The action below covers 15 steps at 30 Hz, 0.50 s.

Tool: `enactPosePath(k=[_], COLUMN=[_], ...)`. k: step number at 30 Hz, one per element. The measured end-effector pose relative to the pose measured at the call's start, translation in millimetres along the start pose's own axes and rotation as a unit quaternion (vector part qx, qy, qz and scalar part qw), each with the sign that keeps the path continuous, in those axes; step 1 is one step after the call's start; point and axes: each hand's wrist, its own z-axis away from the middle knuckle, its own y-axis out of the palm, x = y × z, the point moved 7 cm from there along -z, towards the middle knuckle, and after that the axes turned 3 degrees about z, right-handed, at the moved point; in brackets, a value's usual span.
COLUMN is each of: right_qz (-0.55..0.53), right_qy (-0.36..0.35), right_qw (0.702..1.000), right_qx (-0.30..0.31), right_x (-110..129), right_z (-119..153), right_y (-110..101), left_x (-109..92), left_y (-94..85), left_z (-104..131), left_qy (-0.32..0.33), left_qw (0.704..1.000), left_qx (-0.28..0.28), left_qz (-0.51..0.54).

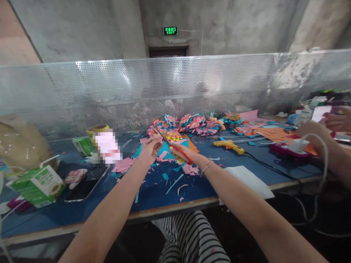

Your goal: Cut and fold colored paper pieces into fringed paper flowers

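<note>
My left hand is closed on a small piece of pink paper, held up over the table. Wrapped around the handles of red-handled scissors is my right hand. The scissor blades point up and left, close beside the pink paper; whether they touch it I cannot tell. Below both hands lie scattered pink scraps, blue paper strips and an orange sheet. Just behind the hands sit several layered paper flowers in pink, blue, orange and yellow.
A yellow glue gun with a black cord lies right. On the left are a phone, a green-white carton and a lit screen. A perforated metal panel stands behind. Another person's hands are far right.
</note>
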Motion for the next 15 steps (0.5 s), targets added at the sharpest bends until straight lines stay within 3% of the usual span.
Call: enactPosePath(k=[7, 15], right_qz=[-0.003, 0.033], right_qy=[0.003, -0.013], right_qw=[1.0, 0.999], right_qx=[0.006, -0.014], right_x=[4, -13], right_z=[4, -5], right_y=[2, -4], left_x=[3, -1], left_y=[0.6, -1.3], left_z=[0, -1], left_qy=[-0.026, -0.003], left_qw=[1.0, 1.0], left_qx=[0.003, -0.006], left_qz=[0.016, -0.014])
